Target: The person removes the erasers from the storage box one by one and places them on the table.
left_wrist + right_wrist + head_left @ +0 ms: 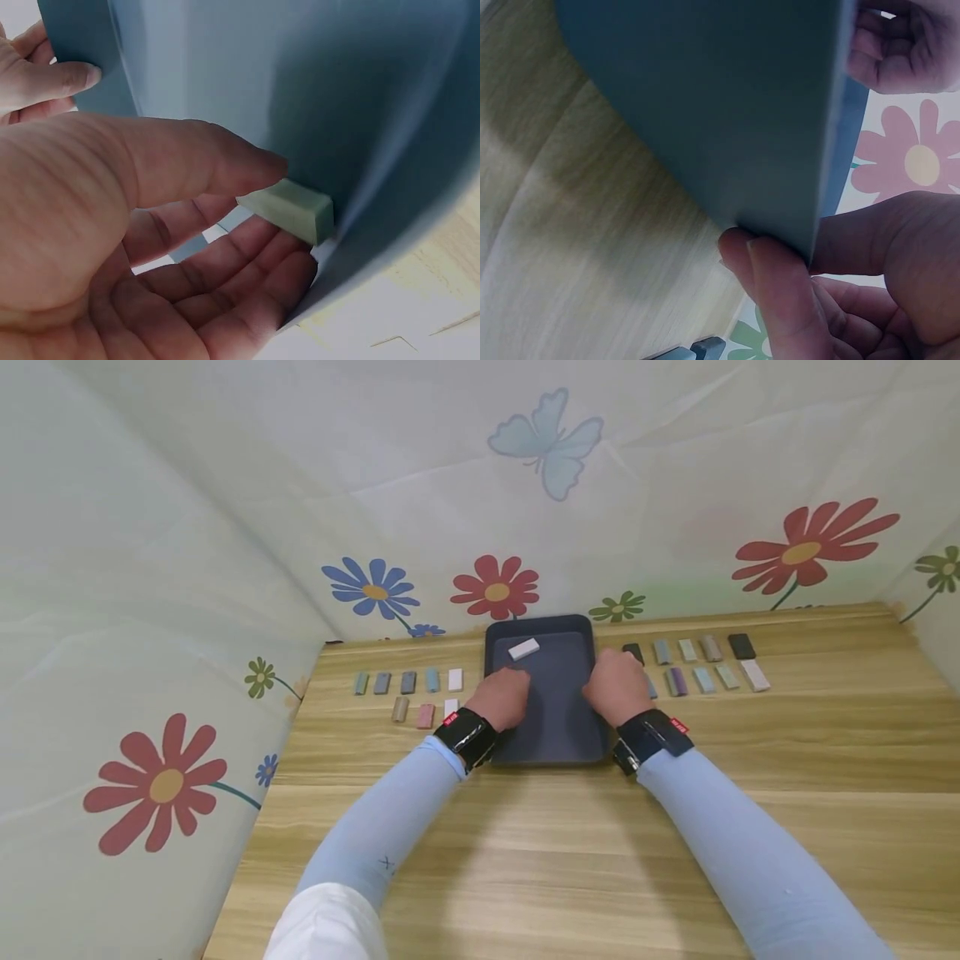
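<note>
A dark blue-grey tray (555, 735) lies on the wooden table near the wall. A white block (523, 649) lies inside, towards its far left corner. My left hand (501, 697) is over the left part of the tray. In the left wrist view its thumb and fingertips pinch a small pale green block (296, 210) close to a tray wall; the hand hides this block in the head view. My right hand (619, 687) is at the right side of the tray. Seen from the right wrist, its thumb and fingers (776, 292) pinch the tray's wall.
Several small blocks stand in rows left of the tray, among them a white one (455, 680) and a pink one (426, 716). More lie to the right, including a black one (742, 647) and a purple one (677, 682). Behind hangs a flowered cloth (420, 510).
</note>
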Available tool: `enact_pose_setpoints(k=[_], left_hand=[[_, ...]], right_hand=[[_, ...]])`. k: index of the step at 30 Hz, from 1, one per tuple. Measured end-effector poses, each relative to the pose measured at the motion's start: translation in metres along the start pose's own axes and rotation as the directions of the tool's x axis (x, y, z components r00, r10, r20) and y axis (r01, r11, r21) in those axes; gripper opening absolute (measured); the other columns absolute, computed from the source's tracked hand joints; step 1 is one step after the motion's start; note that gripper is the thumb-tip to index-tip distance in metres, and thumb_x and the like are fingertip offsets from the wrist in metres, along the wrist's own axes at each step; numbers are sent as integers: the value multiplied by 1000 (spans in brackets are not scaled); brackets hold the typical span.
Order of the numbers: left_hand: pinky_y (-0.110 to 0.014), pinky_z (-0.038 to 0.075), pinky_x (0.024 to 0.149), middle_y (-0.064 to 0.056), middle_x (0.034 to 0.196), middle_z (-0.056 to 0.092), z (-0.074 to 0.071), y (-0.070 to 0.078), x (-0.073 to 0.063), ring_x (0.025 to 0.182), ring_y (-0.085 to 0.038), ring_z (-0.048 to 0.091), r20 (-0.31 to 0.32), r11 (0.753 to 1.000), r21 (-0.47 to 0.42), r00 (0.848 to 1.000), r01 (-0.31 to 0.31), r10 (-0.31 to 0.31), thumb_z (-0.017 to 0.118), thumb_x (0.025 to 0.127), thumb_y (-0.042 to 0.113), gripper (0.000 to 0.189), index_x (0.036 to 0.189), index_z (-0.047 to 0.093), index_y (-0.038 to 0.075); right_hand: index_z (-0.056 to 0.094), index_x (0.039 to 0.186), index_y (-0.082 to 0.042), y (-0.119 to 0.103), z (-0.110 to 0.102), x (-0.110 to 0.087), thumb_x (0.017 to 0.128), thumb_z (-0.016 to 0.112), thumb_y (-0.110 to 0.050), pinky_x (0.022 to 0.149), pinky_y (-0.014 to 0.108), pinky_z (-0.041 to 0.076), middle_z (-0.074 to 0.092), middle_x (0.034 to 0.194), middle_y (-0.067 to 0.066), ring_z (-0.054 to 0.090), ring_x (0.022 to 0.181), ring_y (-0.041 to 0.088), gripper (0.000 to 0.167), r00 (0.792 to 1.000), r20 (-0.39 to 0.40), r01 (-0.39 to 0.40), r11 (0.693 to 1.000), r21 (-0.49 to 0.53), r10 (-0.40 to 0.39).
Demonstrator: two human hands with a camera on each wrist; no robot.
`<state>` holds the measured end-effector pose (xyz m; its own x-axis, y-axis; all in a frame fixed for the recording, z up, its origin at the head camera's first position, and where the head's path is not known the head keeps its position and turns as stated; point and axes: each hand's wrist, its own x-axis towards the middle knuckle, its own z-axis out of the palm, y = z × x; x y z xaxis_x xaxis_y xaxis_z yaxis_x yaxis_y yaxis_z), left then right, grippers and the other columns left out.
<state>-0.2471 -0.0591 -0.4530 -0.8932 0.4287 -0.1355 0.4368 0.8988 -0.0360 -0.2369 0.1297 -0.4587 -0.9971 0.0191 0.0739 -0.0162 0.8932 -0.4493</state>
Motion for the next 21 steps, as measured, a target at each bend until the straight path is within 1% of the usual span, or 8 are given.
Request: enact_pose_setpoints(k=[7,11,12,14,17,18,21], left_hand=[[-37,53,75,-7,90,69,-6,4,-9,82,-22,66,9,1000,13,1000,-25,25,52,87,11,15,95,65,10],[-36,52,76,-6,90,69,-4,3,-9,82,-20,66,7,999,-1,999,-50,50,53,87,11,14,95,64,10],[-35,52,75,-5,88,68,-3,1,-9,80,-19,65,4,998,-13,998,-61,61,53,87,11,13,93,64,10],[-32,51,70,-3,81,67,-1,-2,-8,74,-17,63,-5,995,-50,996,-86,86,54,86,12,9,87,63,12],[-28,48,62,0,78,63,-3,-9,-8,68,-14,59,8,984,-143,994,-103,105,58,82,11,5,85,63,12],[-26,47,60,1,78,62,-6,-10,-9,68,-13,57,17,979,-178,994,-99,103,60,82,11,5,85,63,12],[-24,47,59,1,86,62,-16,-17,-12,71,-13,57,36,963,-263,996,-64,76,62,80,9,15,95,63,10]], right_hand=[[65,76,5,-1,-1,0,72,68,-13,49,40,45,65,74,21,60,69,36,19,1000,4,-11,1000,5,11],[65,75,4,-1,-1,0,72,67,-13,48,38,45,65,73,20,60,68,35,18,1000,13,-12,1000,4,12],[65,75,4,-1,-1,0,72,67,-13,47,38,44,65,73,20,61,68,35,17,1000,13,-12,1000,4,12],[65,74,4,-1,-1,0,72,66,-12,46,37,44,65,73,20,61,67,35,17,1000,11,-11,1000,3,11],[65,75,5,-2,-1,0,72,66,-12,46,38,45,65,73,21,61,68,35,17,1000,7,-12,1000,3,12],[65,75,5,-2,-2,0,72,66,-12,46,39,45,65,74,21,61,68,36,17,1000,5,-12,1000,3,12],[65,77,6,-2,-3,0,72,67,-13,47,39,46,65,74,22,62,68,36,19,1000,7,-18,1000,3,18]])
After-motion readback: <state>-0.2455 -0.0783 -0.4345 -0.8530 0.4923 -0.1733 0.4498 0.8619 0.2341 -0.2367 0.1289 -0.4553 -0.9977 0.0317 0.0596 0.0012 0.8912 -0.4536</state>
